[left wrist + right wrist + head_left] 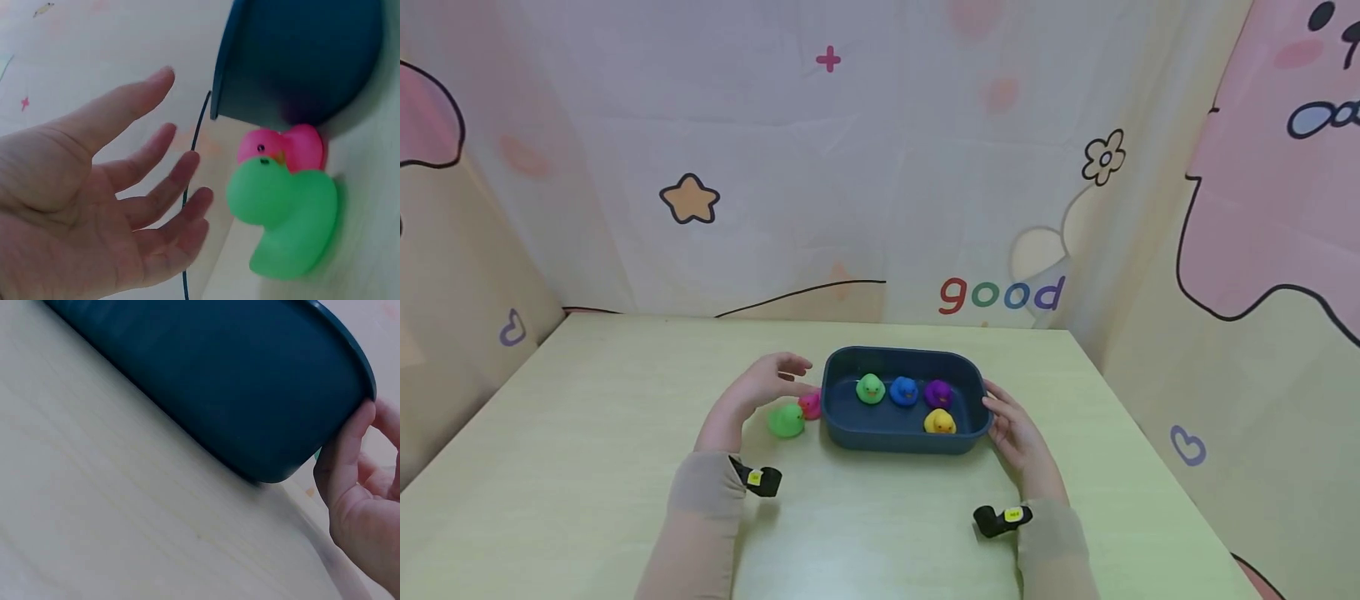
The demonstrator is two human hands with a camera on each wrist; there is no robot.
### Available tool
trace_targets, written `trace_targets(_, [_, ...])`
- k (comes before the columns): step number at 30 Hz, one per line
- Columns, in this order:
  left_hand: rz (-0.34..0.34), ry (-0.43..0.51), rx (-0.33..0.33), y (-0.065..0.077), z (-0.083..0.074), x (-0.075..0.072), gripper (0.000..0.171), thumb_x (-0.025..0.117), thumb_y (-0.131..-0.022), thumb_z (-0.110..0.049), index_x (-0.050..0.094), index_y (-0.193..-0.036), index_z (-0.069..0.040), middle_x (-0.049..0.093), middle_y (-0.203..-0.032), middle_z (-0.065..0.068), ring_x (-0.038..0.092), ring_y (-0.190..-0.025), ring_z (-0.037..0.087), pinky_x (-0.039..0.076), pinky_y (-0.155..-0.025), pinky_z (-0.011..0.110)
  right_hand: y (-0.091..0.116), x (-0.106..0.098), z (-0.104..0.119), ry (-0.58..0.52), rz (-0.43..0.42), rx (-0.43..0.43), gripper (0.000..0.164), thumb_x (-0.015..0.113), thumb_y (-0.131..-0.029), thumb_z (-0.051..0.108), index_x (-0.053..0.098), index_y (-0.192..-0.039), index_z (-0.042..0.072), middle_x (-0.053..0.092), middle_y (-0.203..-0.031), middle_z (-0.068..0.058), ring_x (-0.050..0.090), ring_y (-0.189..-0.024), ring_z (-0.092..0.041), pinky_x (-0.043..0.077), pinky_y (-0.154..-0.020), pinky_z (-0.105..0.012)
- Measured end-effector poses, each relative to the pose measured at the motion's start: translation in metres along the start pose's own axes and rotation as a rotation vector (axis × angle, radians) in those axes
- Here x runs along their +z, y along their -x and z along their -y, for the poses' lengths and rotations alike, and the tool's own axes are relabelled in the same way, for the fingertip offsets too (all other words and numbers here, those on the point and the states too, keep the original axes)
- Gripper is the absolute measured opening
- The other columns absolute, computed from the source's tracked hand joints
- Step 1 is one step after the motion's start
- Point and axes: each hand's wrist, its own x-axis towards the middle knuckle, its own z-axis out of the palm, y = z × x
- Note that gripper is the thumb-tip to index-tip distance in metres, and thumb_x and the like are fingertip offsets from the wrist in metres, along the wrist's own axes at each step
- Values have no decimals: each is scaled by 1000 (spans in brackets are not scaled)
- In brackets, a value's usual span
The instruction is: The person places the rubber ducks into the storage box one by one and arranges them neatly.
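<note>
A dark blue tub [887,439] stands on the table with a light green duck [870,389], a blue duck [904,392], a purple duck [938,394] and a yellow duck [940,422] inside. Just outside its left end sit a pink duck [810,405] and a bright green duck [786,421]. Above these two hovers my left hand [767,382], fingers loosely spread and holding nothing; the left wrist view shows its palm [94,206] apart from the green duck [287,219]. My right hand [1017,429] touches the tub's right end, its fingertips at the rim in the right wrist view.
The pale wooden table [880,525] runs back to a printed cloth [850,208] behind it. More printed cloth hangs along the left and right sides. Each wrist wears a small black camera, one on the left [763,481] and one on the right [1000,521].
</note>
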Motion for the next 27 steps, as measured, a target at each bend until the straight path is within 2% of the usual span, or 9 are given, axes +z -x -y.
trace_targets(5, [90, -64, -66, 4, 8, 0, 63, 78, -82, -23, 51, -134, 1, 48, -140, 24, 42, -131, 42, 35, -109, 57, 1, 1, 1, -3, -3, -2, 30, 43, -101, 1, 65, -105, 20, 67, -91, 3, 64, -71, -4, 54, -67, -15])
trace_targets(9, [121, -104, -117, 6, 11, 3, 64, 81, -77, -17, 49, -129, 1, 46, -137, 25, 42, -128, 41, 36, -108, 56, 2, 2, 2, -7, -3, 0, 30, 42, -101, 1, 65, -105, 20, 67, -91, 3, 64, -70, -4, 54, -67, -15])
trace_targets(13, [131, -215, -134, 7, 15, 5, 62, 84, -74, -16, 51, -123, 1, 49, -133, 25, 46, -122, 40, 38, -105, 54, 3, 2, 2, -12, -2, 7, 30, 42, -101, 1, 66, -104, 20, 68, -91, 3, 64, -71, -5, 54, -67, -15])
trace_targets(17, [137, -315, -129, 6, 20, 7, 57, 87, -71, -17, 54, -115, 1, 58, -117, 18, 52, -109, 33, 43, -97, 46, 3, 3, 2, -12, -3, 13, 28, 43, -101, 1, 65, -106, 19, 68, -92, 3, 65, -71, -5, 54, -68, -15])
trace_targets(21, [129, -331, -134, 3, 24, 9, 52, 86, -72, -17, 56, -110, 1, 59, -105, 13, 52, -100, 28, 43, -90, 40, 3, 3, 2, -6, -12, 19, 25, 45, -101, 2, 62, -108, 19, 68, -92, 3, 65, -71, -5, 55, -69, -15])
trace_targets(27, [115, -325, -133, 4, 26, 8, 45, 84, -75, -18, 58, -107, -2, 60, -108, 15, 52, -102, 29, 42, -91, 42, 3, 3, 2, -9, -5, 13, 26, 43, -101, 2, 62, -108, 19, 67, -91, 3, 65, -70, -5, 55, -68, -15])
